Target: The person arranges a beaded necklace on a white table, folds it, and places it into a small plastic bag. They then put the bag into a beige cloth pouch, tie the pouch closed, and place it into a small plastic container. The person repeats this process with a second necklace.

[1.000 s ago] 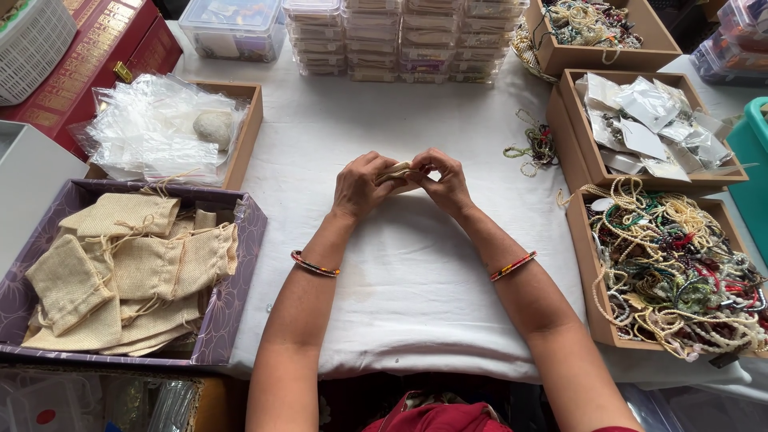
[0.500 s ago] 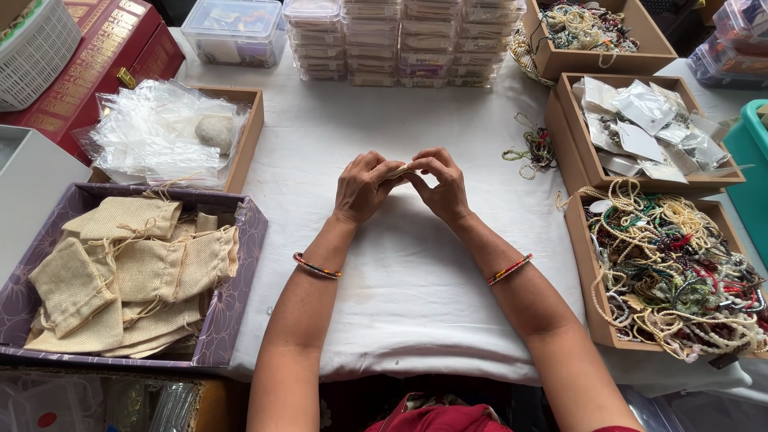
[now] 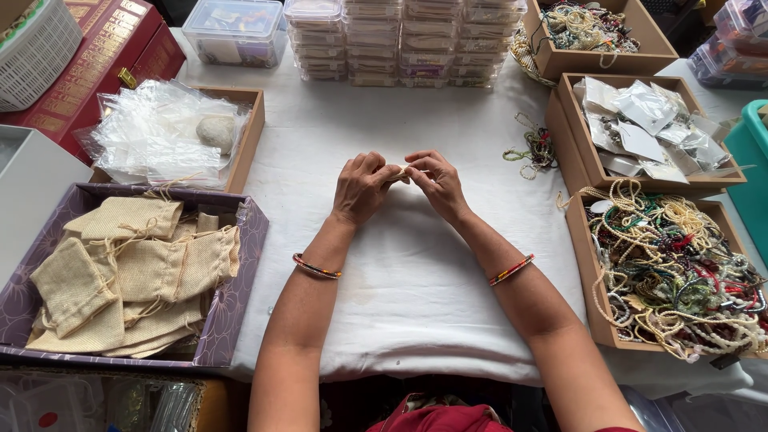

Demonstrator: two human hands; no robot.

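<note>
Left hand (image 3: 362, 190) and right hand (image 3: 434, 185) meet above the white tablecloth (image 3: 416, 272), fingertips pinching a small beige pouch (image 3: 398, 172) between them, mostly hidden; raised off the cloth, seemingly for fingertip handling.

White tablecloth (image 3: 416, 272) w/ beige burlap pouches (image 3: 120, 272) in a purple patterned box (image 3: 232, 296) left of it. Red-orange bangles (image 3: 315, 267), maybe striped. Teal bin (image 3: 756, 160) far right.
</note>
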